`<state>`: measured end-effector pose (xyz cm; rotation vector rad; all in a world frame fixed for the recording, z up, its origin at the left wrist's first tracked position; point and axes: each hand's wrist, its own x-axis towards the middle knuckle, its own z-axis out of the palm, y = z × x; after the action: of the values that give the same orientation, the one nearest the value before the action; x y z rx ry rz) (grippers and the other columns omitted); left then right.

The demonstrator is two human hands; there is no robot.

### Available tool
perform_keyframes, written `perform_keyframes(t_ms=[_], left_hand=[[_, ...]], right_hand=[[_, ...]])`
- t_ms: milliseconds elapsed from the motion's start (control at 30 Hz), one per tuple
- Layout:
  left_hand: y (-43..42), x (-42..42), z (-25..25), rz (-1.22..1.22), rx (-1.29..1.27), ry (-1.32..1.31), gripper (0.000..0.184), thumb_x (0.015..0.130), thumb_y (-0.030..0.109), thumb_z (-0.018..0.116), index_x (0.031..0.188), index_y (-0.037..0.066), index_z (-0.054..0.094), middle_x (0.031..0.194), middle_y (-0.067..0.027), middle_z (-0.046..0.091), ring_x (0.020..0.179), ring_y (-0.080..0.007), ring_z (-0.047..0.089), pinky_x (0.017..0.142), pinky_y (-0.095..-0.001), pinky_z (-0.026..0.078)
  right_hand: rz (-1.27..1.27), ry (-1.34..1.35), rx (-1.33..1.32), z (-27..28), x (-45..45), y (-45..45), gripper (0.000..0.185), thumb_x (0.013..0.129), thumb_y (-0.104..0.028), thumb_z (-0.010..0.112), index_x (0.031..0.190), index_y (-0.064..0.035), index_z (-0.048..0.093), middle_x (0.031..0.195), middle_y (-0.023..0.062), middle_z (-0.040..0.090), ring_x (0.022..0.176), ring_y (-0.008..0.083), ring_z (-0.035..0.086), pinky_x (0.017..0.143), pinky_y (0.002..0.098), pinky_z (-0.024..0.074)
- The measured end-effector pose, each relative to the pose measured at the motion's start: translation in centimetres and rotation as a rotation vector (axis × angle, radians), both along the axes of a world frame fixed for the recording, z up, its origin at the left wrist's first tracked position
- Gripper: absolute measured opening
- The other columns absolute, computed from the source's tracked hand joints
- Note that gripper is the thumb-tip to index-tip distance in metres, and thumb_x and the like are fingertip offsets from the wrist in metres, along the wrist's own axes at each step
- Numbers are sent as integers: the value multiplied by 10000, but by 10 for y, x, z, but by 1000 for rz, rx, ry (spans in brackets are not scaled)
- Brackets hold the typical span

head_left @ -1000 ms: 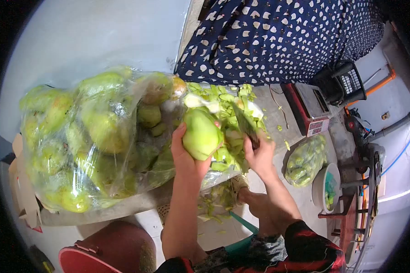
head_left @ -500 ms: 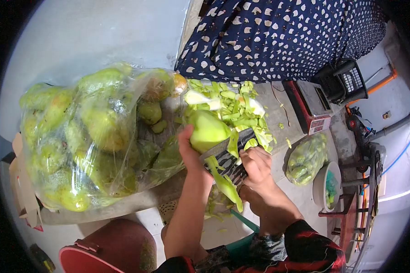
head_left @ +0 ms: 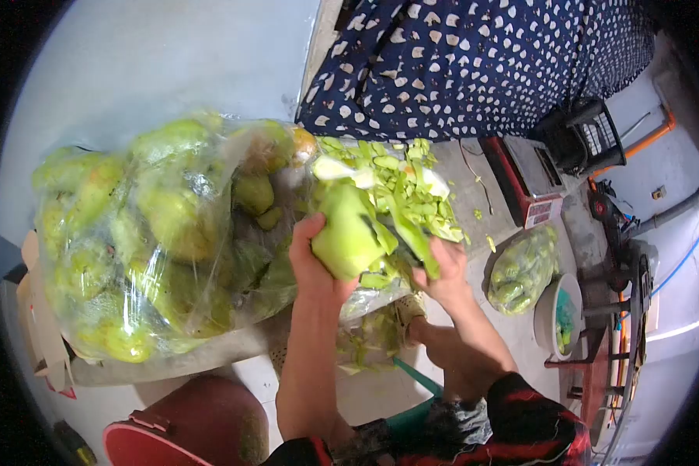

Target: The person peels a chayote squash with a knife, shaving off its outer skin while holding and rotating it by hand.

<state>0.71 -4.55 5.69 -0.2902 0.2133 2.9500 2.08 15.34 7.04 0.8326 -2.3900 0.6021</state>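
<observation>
The left hand [head_left: 317, 264] has its fingers spread and closed around a smooth, rounded green fruit [head_left: 342, 237], held above the surface [head_left: 485, 175]; the right hand's fingers are curled tight around a knife [head_left: 401, 244], mostly hidden behind a long, limp peel strip [head_left: 418, 237]. Beyond the fruit lies a loose heap of thin, moist parings [head_left: 400, 167]. To the left, a glossy clear plastic bag [head_left: 171, 210] bulges with blotchy green fruits; to the right sits a boxy red scale [head_left: 532, 171] with a flat metal plate. Half a second ago the broad dark blade lay flat across the fruit with peel dangling below; now the strip has risen, covering most of the blade.
</observation>
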Motion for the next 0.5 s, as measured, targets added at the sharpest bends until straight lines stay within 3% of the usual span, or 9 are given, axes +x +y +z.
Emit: perform_keyframes(t_ms=[233, 333, 500], left_hand=[[4, 3, 1, -90, -42, 2, 540, 775, 372, 565, 1182, 17, 588, 1059, -135, 653, 931, -284, 641, 867, -430, 512], [4, 2, -4, -88, -79, 50, 534, 766, 368, 569, 1158, 7, 592, 1052, -131, 654, 928, -275, 643, 849, -418, 524], [0, 3, -8, -97, -58, 9, 548, 763, 375, 571, 1173, 12, 591, 1051, -133, 652, 929, -277, 643, 822, -438, 534]], right_hand=[[116, 71, -6, 18, 7, -11, 325, 581, -69, 733, 826, -24, 524, 630, 95, 506, 524, 293, 540, 475, 375, 425], [-105, -20, 33, -4, -6, -2, 358, 556, -42, 718, 857, -23, 524, 655, 120, 537, 574, 321, 572, 508, 401, 446], [-75, 20, 34, 5, 3, -8, 348, 569, -21, 699, 873, -29, 531, 692, 127, 553, 585, 319, 582, 519, 409, 454]])
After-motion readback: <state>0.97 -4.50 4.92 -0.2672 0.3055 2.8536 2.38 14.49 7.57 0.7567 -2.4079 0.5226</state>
